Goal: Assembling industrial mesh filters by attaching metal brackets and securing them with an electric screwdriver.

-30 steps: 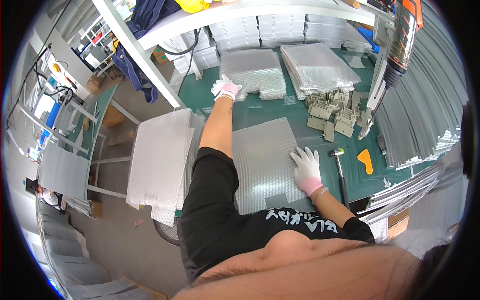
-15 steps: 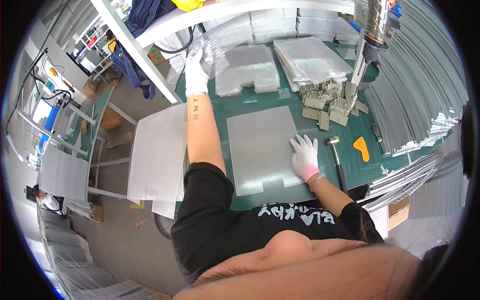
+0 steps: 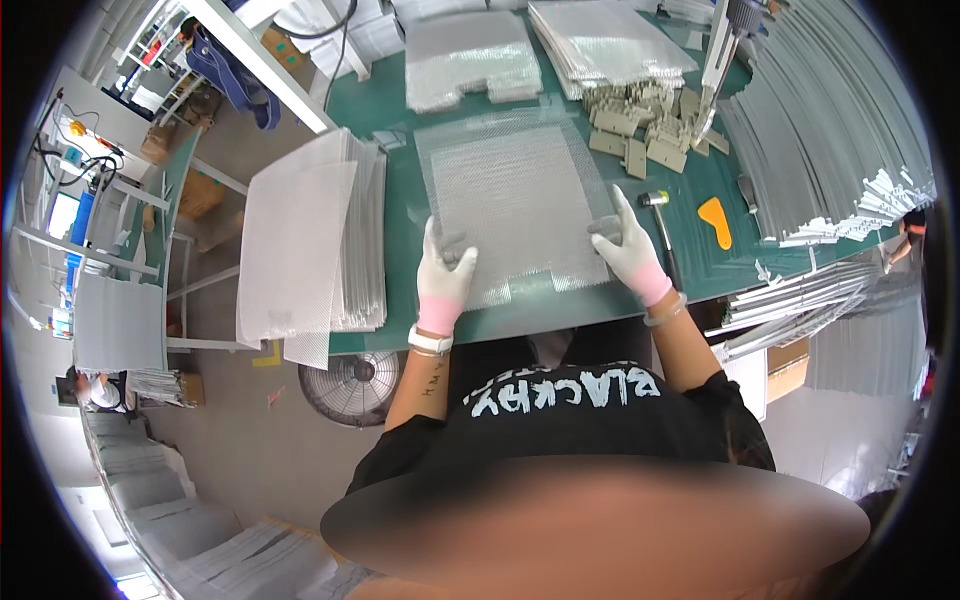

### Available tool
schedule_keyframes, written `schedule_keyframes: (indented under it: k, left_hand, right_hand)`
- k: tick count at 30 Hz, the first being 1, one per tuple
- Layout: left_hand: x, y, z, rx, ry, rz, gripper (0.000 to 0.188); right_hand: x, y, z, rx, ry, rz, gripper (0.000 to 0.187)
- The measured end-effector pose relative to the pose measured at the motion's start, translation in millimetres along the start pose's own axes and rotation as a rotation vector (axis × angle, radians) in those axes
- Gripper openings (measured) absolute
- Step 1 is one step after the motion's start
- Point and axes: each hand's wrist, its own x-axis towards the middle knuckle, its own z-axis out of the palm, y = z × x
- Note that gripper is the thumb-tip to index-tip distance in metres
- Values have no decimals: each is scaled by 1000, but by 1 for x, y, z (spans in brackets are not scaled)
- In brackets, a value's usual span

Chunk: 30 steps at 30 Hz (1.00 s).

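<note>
Translucent sheet [image 3: 520, 195] lies between left fingers [image 3: 432, 242] and right fingers [image 3: 625, 212] — half-spread, grip unclear.

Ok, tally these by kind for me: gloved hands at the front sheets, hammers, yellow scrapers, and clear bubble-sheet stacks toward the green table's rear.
Gloved hands: 2
Hammer: 1
Yellow scraper: 1
Rear bubble-sheet stacks: 2
Total: 6
</note>
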Motion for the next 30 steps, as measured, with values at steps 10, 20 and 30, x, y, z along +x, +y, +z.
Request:
schedule_keyframes:
  k: [10, 20, 30]
  left_hand:
    - [3, -28, 11, 461, -90, -40, 95]
    - [5, -31, 15, 552, -105, -70, 94]
    - [25, -20, 2, 797, -150, -47, 94]
  right_hand:
    - [4, 25, 25, -353, 59, -41, 80]
    - [-1, 41, 35, -549, 89, -139, 60]
    - [16, 2, 11, -740, -160, 61, 54]
